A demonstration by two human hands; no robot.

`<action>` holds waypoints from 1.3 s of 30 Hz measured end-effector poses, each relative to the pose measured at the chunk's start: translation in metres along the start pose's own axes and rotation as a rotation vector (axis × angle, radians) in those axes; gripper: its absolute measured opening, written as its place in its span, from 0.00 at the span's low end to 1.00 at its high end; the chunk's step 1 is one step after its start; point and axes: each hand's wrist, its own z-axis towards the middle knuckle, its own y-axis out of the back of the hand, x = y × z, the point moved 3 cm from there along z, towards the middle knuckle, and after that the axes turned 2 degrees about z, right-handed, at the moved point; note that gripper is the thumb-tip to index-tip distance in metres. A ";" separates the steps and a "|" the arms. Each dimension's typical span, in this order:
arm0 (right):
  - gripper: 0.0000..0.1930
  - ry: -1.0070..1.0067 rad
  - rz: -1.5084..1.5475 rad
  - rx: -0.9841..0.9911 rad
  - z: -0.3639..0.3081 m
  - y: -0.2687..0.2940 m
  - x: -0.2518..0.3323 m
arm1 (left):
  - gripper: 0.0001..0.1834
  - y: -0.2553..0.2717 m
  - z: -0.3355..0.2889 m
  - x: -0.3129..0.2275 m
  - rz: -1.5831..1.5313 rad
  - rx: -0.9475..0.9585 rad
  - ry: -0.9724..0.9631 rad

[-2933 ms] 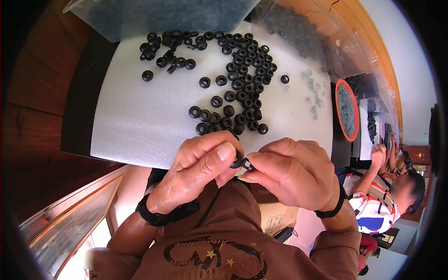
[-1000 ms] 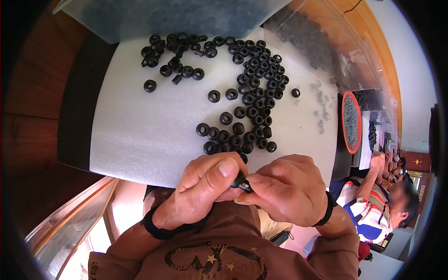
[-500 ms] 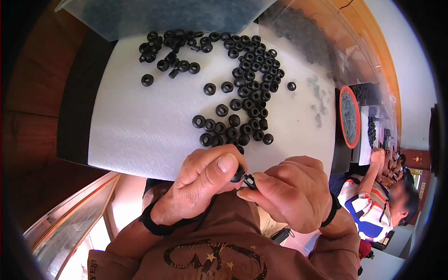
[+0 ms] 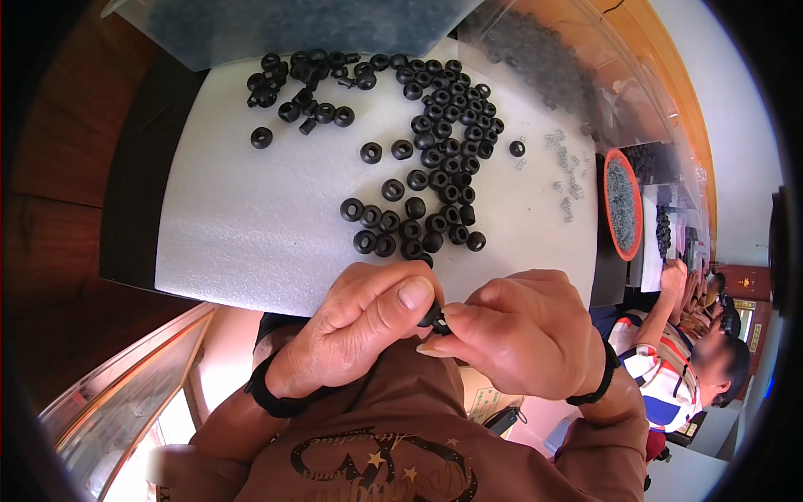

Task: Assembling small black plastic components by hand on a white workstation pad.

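Observation:
My left hand point(image 4: 364, 322) is closed, pinching a round black ball-shaped cord lock body point(image 4: 430, 315) between thumb and fingers. From the other side, my right hand point(image 4: 523, 335) grips a small black cord lock plunger point(image 4: 442, 326) between thumb and forefinger. Plunger and ball touch, the plunger at the ball's right side; fingers cover much of both. Just beyond my hands, many loose black cord lock bodies point(image 4: 392, 190) with holes through them lie on a white foam sheet point(image 4: 251, 226).
More ball bodies mixed with plungers point(image 4: 307, 126) lie at the far left. Small springs point(image 4: 569, 171) are scattered at the right, near an orange-rimmed bowl point(image 4: 610, 213) of springs. Clear bins point(image 4: 309, 33) of dark parts stand behind. A co-worker point(image 4: 669, 360) sits at the right.
The plunger in my right hand has come closer to the ball, and less of it shows. My right hand has shifted slightly left and up; my left hand has barely moved.

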 end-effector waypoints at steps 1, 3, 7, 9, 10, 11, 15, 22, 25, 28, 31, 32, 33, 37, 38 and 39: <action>0.24 -0.003 0.039 0.020 0.001 0.001 -0.002 | 0.28 0.000 0.000 -0.001 -0.014 0.014 0.013; 0.24 -0.036 0.089 0.031 0.006 0.001 -0.008 | 0.28 0.001 0.000 -0.001 -0.057 0.005 0.072; 0.25 -0.059 0.121 0.045 0.006 0.001 -0.009 | 0.28 0.002 -0.002 0.000 -0.083 0.014 0.098; 0.24 -0.043 0.063 0.042 0.004 0.001 -0.007 | 0.28 0.003 -0.001 0.000 -0.081 0.008 0.080; 0.24 -0.036 0.034 0.040 0.003 0.000 -0.006 | 0.28 0.003 -0.001 0.000 -0.080 0.005 0.071; 0.24 -0.039 0.027 0.031 0.002 0.000 -0.004 | 0.27 0.003 -0.001 0.000 -0.067 0.016 0.055; 0.23 -0.052 0.022 0.037 0.002 0.002 0.003 | 0.26 0.001 -0.003 -0.001 0.003 0.039 -0.003; 0.29 -0.382 0.459 0.224 0.009 0.007 -0.014 | 0.31 -0.001 -0.007 -0.006 0.079 0.086 0.125; 0.34 -0.323 0.518 0.338 0.010 0.003 -0.020 | 0.29 0.000 -0.009 0.000 0.053 0.136 0.108; 0.27 -0.315 0.552 0.393 0.012 0.001 -0.020 | 0.27 -0.001 -0.010 -0.002 -0.002 0.148 0.180; 0.19 -0.369 0.652 0.378 0.014 -0.004 -0.021 | 0.24 -0.003 -0.007 0.003 -0.050 0.134 0.031; 0.18 -0.372 0.669 0.382 0.013 -0.005 -0.023 | 0.24 -0.003 -0.006 0.003 -0.058 0.135 0.062; 0.18 -0.374 0.686 0.386 0.013 -0.006 -0.025 | 0.24 -0.002 -0.006 0.002 -0.065 0.135 0.093; 0.24 -0.273 0.662 0.477 0.016 -0.006 -0.033 | 0.25 0.001 -0.003 0.001 -0.102 0.150 0.137; 0.24 -0.266 0.679 0.465 0.015 -0.007 -0.033 | 0.25 0.001 -0.003 0.001 -0.112 0.158 0.150; 0.24 -0.259 0.696 0.452 0.015 -0.007 -0.034 | 0.25 0.000 -0.003 0.003 -0.133 0.156 0.153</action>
